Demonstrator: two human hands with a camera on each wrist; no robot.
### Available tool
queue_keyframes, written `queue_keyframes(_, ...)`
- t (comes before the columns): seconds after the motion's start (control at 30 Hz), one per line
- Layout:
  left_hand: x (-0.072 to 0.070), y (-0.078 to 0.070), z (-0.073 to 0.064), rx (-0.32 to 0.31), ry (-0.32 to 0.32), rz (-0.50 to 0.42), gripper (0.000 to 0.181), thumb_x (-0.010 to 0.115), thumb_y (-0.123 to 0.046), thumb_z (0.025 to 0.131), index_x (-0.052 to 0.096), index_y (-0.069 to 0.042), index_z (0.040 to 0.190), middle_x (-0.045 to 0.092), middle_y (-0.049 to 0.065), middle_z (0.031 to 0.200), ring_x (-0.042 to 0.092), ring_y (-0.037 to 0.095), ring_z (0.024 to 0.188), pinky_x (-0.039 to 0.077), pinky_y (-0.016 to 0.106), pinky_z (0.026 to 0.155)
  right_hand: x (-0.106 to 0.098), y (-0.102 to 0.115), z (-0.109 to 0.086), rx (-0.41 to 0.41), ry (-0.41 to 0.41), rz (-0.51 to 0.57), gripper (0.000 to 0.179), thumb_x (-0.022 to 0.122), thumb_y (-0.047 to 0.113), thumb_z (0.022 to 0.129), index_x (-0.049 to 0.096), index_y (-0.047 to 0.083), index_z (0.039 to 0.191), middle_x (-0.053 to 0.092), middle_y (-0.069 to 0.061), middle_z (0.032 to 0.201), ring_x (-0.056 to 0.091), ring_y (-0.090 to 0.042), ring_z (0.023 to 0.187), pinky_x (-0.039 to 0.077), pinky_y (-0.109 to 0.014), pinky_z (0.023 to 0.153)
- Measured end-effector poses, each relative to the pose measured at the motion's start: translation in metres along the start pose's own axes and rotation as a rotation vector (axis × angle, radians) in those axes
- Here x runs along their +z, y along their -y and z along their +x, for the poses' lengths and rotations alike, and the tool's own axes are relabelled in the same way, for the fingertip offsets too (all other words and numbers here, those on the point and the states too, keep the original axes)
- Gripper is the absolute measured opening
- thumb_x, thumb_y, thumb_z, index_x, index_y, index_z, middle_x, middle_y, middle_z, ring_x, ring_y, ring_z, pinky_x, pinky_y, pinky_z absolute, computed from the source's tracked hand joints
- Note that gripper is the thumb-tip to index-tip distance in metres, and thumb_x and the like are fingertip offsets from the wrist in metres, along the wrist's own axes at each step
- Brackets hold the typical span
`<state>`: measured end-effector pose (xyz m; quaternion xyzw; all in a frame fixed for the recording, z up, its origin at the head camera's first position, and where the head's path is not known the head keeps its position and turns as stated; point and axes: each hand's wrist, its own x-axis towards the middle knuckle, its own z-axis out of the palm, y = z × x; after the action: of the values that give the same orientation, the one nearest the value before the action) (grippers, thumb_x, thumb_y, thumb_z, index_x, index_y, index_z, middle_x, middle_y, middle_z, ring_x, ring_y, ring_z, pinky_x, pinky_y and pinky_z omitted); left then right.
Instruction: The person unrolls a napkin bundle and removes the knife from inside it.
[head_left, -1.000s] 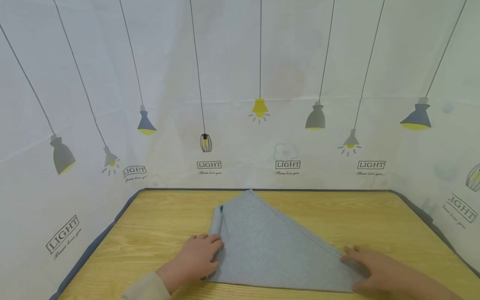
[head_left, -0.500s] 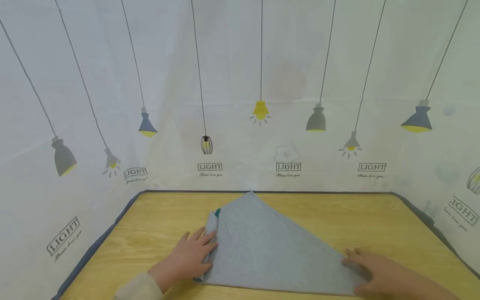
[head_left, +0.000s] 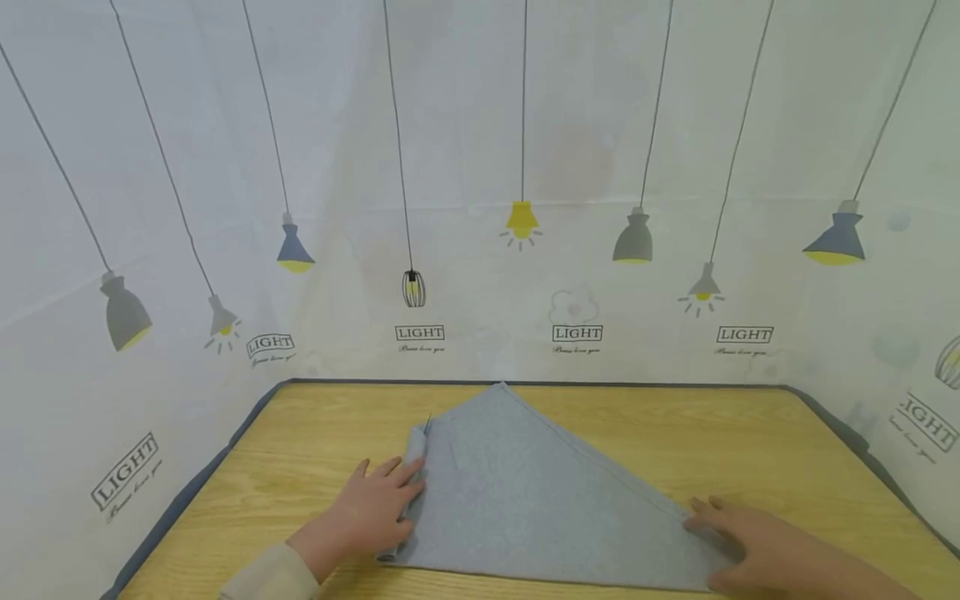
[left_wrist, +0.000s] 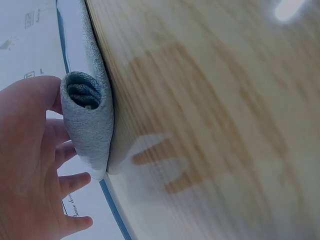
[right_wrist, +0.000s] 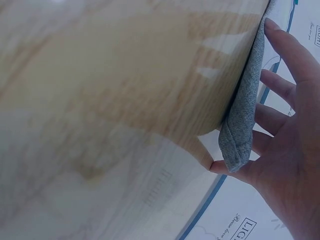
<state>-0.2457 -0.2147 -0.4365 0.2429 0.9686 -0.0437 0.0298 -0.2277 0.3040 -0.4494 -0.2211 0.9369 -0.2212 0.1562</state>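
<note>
A grey-blue towel point(head_left: 525, 492) lies on the wooden table, one corner pointing to the far edge. Its left side is coiled into a narrow roll point(left_wrist: 89, 120); the left wrist view looks into the roll's near end, where the spiral layers show. My left hand point(head_left: 367, 512) rests against this roll with fingers spread over it, the thumb touching near its open end. Over at the towel's right corner, my right hand point(head_left: 765, 542) touches the cloth with extended, spread fingers. In the right wrist view that corner point(right_wrist: 240, 125) lies along the fingers.
The pale wooden table point(head_left: 322, 433) has a dark blue border along its back and sides. White sheeting point(head_left: 465, 125) printed with lamps and the word LIGHT encloses the table at the back and on both sides.
My left hand and the roll have shifted left, and the flat part of the towel has become wider there. The right hand stays at the right corner.
</note>
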Motion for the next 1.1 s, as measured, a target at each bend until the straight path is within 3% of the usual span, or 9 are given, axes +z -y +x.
queue_keyframes(0.13, 0.002, 0.003, -0.001, -0.025, -0.007, -0.002, 0.05, 0.059, -0.04, 0.092, 0.059, -0.016, 0.136, 0.039, 0.002, 0.152, 0.039, 0.033, 0.135, 0.027, 0.068, 0.102, 0.001, -0.001, -0.001, -0.019, -0.018, -0.007, 0.07, 0.078, 0.047, 0.074, 0.061, 0.011, 0.131, 0.04, -0.03, 0.144, 0.034, -0.058, 0.128, 0.03, -0.071, 0.096)
queue_keyframes(0.37, 0.005, 0.01, 0.0, -0.088, 0.005, -0.027, 0.071, 0.057, -0.066, 0.086, 0.057, -0.016, 0.138, 0.039, 0.006, 0.152, 0.039, 0.035, 0.134, 0.025, 0.068, 0.103, 0.001, -0.003, 0.001, -0.017, -0.02, -0.025, 0.071, 0.078, 0.048, 0.073, 0.061, 0.012, 0.131, 0.04, -0.029, 0.145, 0.034, -0.057, 0.128, 0.03, -0.071, 0.096)
queue_keyframes(0.6, 0.006, 0.021, -0.004, -0.103, 0.013, -0.086, 0.07, 0.062, -0.062, 0.086, 0.055, -0.018, 0.14, 0.038, 0.007, 0.152, 0.039, 0.037, 0.133, 0.03, 0.066, 0.101, 0.002, -0.001, 0.0, -0.028, -0.029, -0.027, 0.071, 0.078, 0.048, 0.073, 0.06, 0.011, 0.132, 0.041, -0.028, 0.144, 0.034, -0.057, 0.128, 0.03, -0.071, 0.096)
queue_keyframes(1.1, 0.006, 0.033, -0.011, -0.108, 0.002, -0.083, 0.059, 0.063, -0.048, 0.09, 0.053, -0.022, 0.142, 0.042, 0.01, 0.148, 0.042, 0.038, 0.13, 0.036, 0.064, 0.097, 0.003, -0.006, 0.002, -0.029, -0.017, -0.053, 0.071, 0.078, 0.048, 0.074, 0.06, 0.012, 0.132, 0.043, -0.025, 0.145, 0.035, -0.056, 0.129, 0.032, -0.07, 0.096)
